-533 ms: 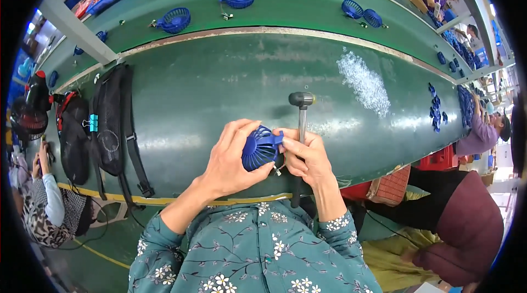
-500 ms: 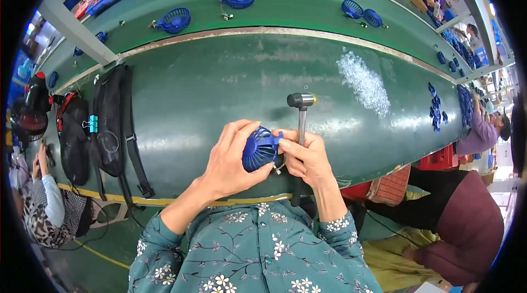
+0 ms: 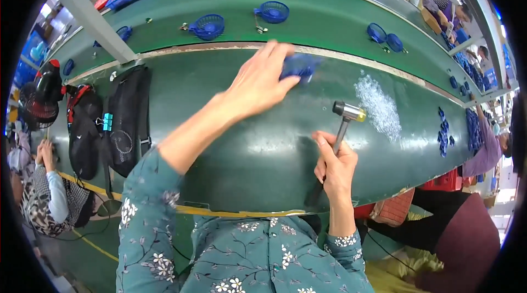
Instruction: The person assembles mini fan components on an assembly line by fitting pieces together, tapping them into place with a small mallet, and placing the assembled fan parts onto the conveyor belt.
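My left hand (image 3: 262,80) reaches out over the far part of the green bench, fingers curled round a round blue plastic fan housing (image 3: 301,68). Motion smears the housing and the fingertips. Lower and to the right, my right hand (image 3: 336,167) is closed on the metal shaft of a mallet (image 3: 347,113). The mallet's head has one black face and one yellow face, and it points up and away from me. Its dark grip hangs below my fingers, over the bench near the front edge.
A green conveyor belt (image 3: 324,24) runs beyond the bench, carrying several blue fan housings (image 3: 208,27). Small clear pieces (image 3: 379,107) lie heaped at right, blue parts (image 3: 442,128) farther right. Black bags (image 3: 129,117) and a red-and-black fan (image 3: 44,95) are at left. Other people sit on both sides.
My left hand has carried the fan housing away from my body toward the belt. The right hand let go of the housing and moved slightly right with the mallet.
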Action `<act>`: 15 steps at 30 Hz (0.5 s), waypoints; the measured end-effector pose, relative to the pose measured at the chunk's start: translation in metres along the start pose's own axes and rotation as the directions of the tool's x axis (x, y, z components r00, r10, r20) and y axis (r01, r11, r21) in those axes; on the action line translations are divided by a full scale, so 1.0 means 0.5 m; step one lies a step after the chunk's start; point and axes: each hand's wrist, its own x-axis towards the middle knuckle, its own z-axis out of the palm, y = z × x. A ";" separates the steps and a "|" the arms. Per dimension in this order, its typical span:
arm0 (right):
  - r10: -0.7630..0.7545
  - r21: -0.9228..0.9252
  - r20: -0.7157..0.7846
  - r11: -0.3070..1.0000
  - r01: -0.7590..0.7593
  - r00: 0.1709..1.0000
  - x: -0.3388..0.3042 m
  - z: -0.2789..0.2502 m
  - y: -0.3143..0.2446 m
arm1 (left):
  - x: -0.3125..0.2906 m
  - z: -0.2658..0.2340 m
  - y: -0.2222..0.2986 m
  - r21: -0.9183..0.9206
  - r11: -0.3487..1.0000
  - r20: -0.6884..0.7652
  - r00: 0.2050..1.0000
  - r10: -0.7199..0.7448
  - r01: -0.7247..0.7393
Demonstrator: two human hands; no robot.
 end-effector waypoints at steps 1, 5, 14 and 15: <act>0.020 0.030 0.043 0.999 -0.021 0.999 0.001 -0.005 0.005 | 0.025 -0.001 -0.015 0.054 0.998 -0.027 0.999 0.046 -0.045; 0.136 0.036 0.167 0.989 -0.144 0.977 -0.002 -0.025 0.024 | 0.079 -0.010 -0.136 0.334 0.942 -0.040 0.999 -0.020 0.032; 0.286 -0.076 0.321 0.958 -0.276 0.903 -0.003 -0.020 0.052 | 0.053 -0.087 -0.343 0.147 0.908 -0.064 0.920 -0.386 0.392; 0.305 -0.078 0.310 0.952 -0.295 0.901 0.002 -0.018 0.049 | 0.048 -0.088 -0.305 0.072 0.896 -0.055 0.899 -0.435 0.438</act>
